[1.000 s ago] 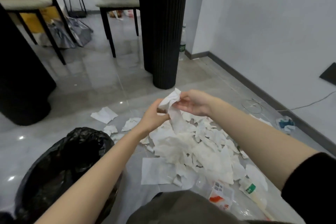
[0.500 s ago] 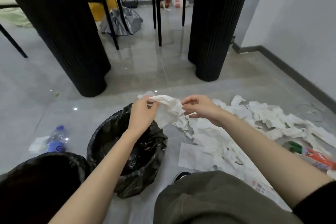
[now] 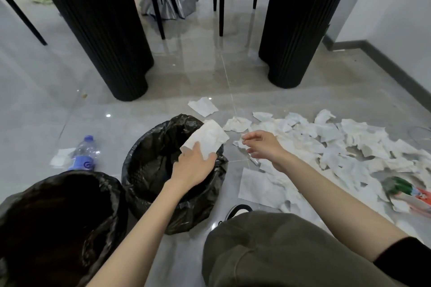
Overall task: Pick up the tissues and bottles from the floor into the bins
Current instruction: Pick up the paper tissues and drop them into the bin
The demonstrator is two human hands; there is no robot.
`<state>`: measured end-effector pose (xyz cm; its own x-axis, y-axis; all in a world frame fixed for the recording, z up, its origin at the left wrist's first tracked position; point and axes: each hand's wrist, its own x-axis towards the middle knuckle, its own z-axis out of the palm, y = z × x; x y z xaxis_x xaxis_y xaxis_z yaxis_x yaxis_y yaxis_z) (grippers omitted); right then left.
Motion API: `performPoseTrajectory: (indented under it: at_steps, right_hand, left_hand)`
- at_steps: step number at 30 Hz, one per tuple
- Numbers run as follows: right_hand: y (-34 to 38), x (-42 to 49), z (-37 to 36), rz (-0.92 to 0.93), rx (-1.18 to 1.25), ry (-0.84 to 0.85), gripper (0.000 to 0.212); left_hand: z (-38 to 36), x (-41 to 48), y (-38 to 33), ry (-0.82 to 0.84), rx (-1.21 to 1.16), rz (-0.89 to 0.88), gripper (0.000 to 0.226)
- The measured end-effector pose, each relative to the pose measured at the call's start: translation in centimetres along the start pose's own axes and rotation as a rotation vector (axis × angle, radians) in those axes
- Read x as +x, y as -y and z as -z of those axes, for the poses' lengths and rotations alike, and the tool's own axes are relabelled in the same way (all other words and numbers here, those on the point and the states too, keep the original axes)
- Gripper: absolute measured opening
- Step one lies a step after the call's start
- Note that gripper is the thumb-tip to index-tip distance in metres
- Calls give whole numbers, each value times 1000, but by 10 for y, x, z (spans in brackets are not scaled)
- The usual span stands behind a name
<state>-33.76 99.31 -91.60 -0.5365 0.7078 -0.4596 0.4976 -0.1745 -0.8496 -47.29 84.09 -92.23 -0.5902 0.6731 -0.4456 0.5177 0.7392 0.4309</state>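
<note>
My left hand [image 3: 192,165] pinches a white tissue [image 3: 206,137] over the mouth of a black-lined bin [image 3: 144,154]. A second black-lined bin [image 3: 46,196] stands at the near left. My right hand [image 3: 262,145] hovers to the right of the bin with loosely curled fingers and holds nothing. A heap of white tissues [image 3: 326,144] covers the floor on the right. A clear bottle with a blue label [image 3: 84,154] lies left of the bins. Another bottle with a green and red label [image 3: 405,191] lies at the right edge.
Two black ribbed columns [image 3: 93,30] [image 3: 300,21] rise behind the bins. Chair legs [image 3: 220,0] and a grey bag [image 3: 168,0] are farther back. A single tissue [image 3: 203,106] lies beyond the bin. My knee in olive trousers [image 3: 268,249] is in the foreground.
My left hand carried the tissue down and right over the bin's mouth. My right hand let go of the tissue and drew away to the right.
</note>
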Motion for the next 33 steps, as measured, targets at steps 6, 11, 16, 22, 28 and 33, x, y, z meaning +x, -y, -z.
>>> performPoseTrajectory:
  at_steps: [6, 11, 16, 22, 28, 33]
  right_hand:
    - [-17, 1, 8, -20, 19, -64, 13]
    - [-24, 1, 21, -14, 71, -107, 15]
    - [-33, 0, 39, -1, 90, -159, 17]
    - [-56, 2, 74, -34, 130, -308, 16]
    - [-83, 3, 110, -62, 135, -468, 16]
    - [-96, -2, 123, -63, 126, -538, 18]
  left_hand:
    - [-34, 3, -2, 68, 204, -7, 72]
    - [-54, 14, -3, -22, 66, -56, 35]
    - [-63, 26, -20, -22, 203, -215, 42]
    - [-79, 45, -69, -11, 299, -379, 41]
    - [-92, 58, -116, 87, 362, -532, 36]
    - [-84, 60, -129, -4, 355, -597, 54]
